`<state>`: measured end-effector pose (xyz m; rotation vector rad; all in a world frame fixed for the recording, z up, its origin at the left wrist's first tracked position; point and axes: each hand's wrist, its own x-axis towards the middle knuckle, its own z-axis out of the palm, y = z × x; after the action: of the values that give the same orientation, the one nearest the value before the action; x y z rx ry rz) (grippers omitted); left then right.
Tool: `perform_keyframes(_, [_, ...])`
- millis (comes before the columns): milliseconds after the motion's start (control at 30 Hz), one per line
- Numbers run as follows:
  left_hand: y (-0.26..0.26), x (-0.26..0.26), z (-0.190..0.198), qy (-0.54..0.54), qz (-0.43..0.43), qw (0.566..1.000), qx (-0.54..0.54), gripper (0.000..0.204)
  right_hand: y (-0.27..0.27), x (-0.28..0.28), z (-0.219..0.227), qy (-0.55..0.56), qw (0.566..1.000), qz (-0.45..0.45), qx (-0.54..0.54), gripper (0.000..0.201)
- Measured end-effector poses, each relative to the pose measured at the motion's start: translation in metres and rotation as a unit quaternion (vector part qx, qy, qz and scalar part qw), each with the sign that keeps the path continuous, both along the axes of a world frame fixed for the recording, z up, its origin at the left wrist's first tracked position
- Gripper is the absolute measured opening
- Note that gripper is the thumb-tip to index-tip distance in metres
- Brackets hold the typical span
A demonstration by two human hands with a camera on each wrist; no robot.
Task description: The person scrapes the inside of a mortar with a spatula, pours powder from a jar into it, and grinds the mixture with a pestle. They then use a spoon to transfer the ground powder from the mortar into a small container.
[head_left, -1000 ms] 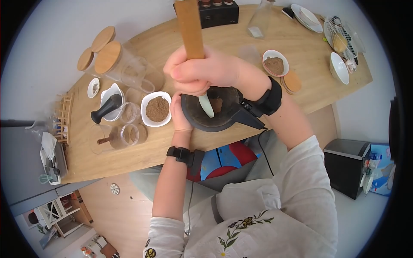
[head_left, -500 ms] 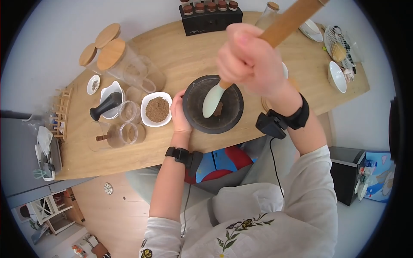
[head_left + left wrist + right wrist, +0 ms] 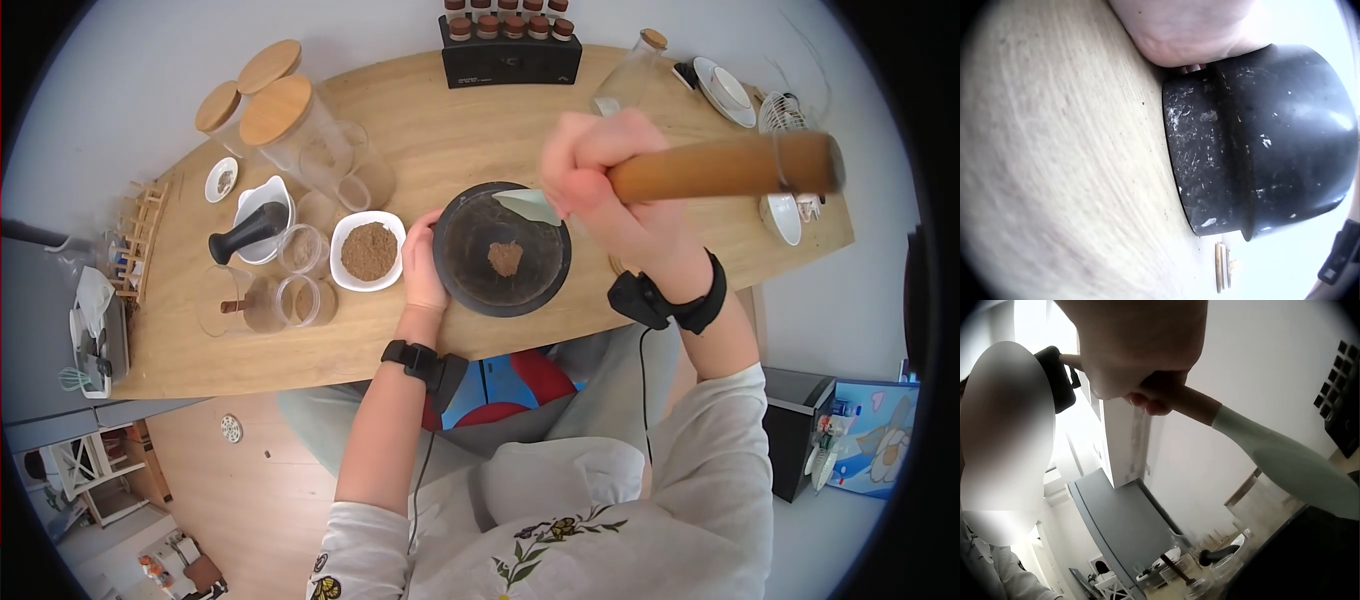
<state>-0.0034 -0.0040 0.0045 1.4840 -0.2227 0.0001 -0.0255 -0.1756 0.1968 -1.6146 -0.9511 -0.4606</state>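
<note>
Right hand [image 3: 612, 168] grips the spatula [image 3: 715, 170], left hand [image 3: 425, 268] rests against the dark bowl [image 3: 465, 235].
In the head view, the bowl stands on the worktop [image 3: 420, 130] with brown powder [image 3: 504, 259] inside, the spatula's green blade [image 3: 530, 205] is over its far rim, and a white dish [image 3: 375, 286] of powder stands just beside the left hand. The left wrist view shows the palm [image 3: 1191, 31] at the bowl's side; whether the fingers curl, I cannot tell. The right wrist view shows the fingers [image 3: 1157, 406] closed around the wooden handle [image 3: 1194, 405].

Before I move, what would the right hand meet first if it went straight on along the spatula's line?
Probably the black bowl, spatula tip first, though the height between them is unclear.
</note>
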Motion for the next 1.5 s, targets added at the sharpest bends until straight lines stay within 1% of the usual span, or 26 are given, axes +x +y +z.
perform_keyframes(33, [0.000, 0.000, -0.001, 0.005, 0.001, 1.000, -0.003, 0.036, 0.002, 0.001, 0.000, -0.004, 1.000, -0.018, -0.013, 0.015])
perform_keyframes(133, [0.000, 0.001, -0.002, 0.005, 0.004, 1.000, -0.013, 0.036, 0.005, 0.011, 0.000, 0.054, 0.993, -0.068, -0.085, 0.016])
perform_keyframes(233, [0.001, 0.000, -0.002, -0.027, 0.001, 1.000, 0.011, 0.036, 0.025, 0.016, -0.009, 0.188, 0.978, -0.054, -0.078, 0.012])
perform_keyframes(300, [0.002, 0.000, -0.005, -0.054, 0.022, 0.996, 0.069, 0.036, 0.039, 0.017, -0.012, 0.163, 0.981, -0.040, -0.093, 0.019])
perform_keyframes(333, [0.002, 0.000, -0.006, -0.047, 0.025, 0.996, 0.067, 0.036, 0.045, 0.019, -0.014, 0.150, 0.983, -0.033, -0.101, 0.023])
perform_keyframes(367, [0.002, 0.001, -0.007, -0.041, 0.029, 0.997, 0.064, 0.035, 0.050, 0.022, -0.015, 0.156, 0.983, -0.031, -0.092, 0.023])
perform_keyframes(433, [0.001, 0.000, -0.005, -0.004, 0.018, 1.000, 0.017, 0.035, 0.057, 0.028, -0.019, 0.173, 0.982, -0.028, -0.076, 0.023])
perform_keyframes(467, [0.001, 0.001, -0.007, 0.005, 0.012, 1.000, 0.004, 0.035, 0.058, 0.034, -0.021, 0.163, 0.981, -0.058, -0.084, 0.024])
perform_keyframes(567, [0.000, 0.003, -0.010, 0.076, -0.020, 0.990, -0.113, 0.035, 0.057, 0.048, -0.024, 0.281, 0.959, -0.038, 0.005, 0.015])
perform_keyframes(600, [-0.001, 0.002, -0.010, 0.090, -0.018, 0.985, -0.145, 0.035, 0.058, 0.053, -0.027, 0.271, 0.961, -0.029, 0.038, 0.012])
perform_keyframes(700, [0.000, 0.002, -0.006, 0.065, -0.018, 0.990, -0.121, 0.035, 0.052, 0.048, -0.027, 0.287, 0.956, -0.036, 0.054, 0.013])
perform_keyframes(800, [-0.001, 0.000, -0.005, 0.080, -0.018, 0.988, -0.134, 0.036, 0.052, 0.045, -0.030, 0.272, 0.956, -0.063, 0.094, 0.013])
perform_keyframes(900, [0.000, 0.000, -0.005, 0.067, -0.016, 0.991, -0.115, 0.036, 0.048, 0.046, -0.028, 0.296, 0.938, -0.082, 0.161, 0.012])
perform_keyframes(1000, [0.000, 0.000, -0.002, 0.063, -0.018, 0.993, -0.100, 0.036, 0.039, 0.041, -0.027, 0.327, 0.914, -0.070, 0.231, 0.014])
perform_keyframes(1100, [0.000, 0.001, -0.003, 0.056, -0.008, 0.996, -0.068, 0.036, 0.037, 0.033, -0.030, 0.296, 0.926, -0.072, 0.223, 0.014])
perform_keyframes(1200, [-0.001, 0.001, -0.006, 0.082, -0.014, 0.991, -0.103, 0.036, 0.040, 0.023, -0.036, 0.238, 0.950, -0.116, 0.166, 0.010])
perform_keyframes(1300, [-0.001, 0.002, -0.008, 0.050, -0.012, 0.993, -0.103, 0.036, 0.036, 0.005, -0.028, 0.222, 0.947, -0.061, 0.223, 0.009])
perform_keyframes(1400, [-0.001, 0.002, -0.008, 0.062, -0.018, 0.992, -0.113, 0.037, 0.025, 0.001, -0.022, 0.162, 0.971, -0.047, 0.168, 0.010])
perform_keyframes(1500, [-0.001, 0.003, -0.010, 0.064, -0.023, 0.990, -0.124, 0.036, 0.020, 0.005, -0.018, 0.119, 0.987, -0.081, 0.074, 0.011])
